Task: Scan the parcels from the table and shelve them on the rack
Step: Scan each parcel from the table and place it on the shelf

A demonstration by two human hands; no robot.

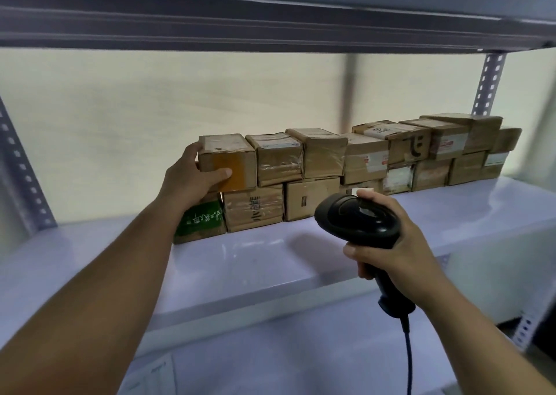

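Note:
My left hand (189,175) grips a small brown cardboard parcel (231,157) with an orange patch on its front, at the left end of the upper row of parcels on the rack shelf (240,259). The parcel sits on top of a green-printed box (201,218). My right hand (397,244) holds a black barcode scanner (358,217) by its handle, in front of the shelf and to the right of that parcel. The scanner's blue cable (407,349) hangs down.
Several taped cardboard parcels (373,157) stand in two stacked rows along the back of the white shelf, running to the right. A grey shelf board (270,12) spans overhead. Perforated grey uprights (21,166) stand at left and right (487,85). A lower white surface (301,358) lies below.

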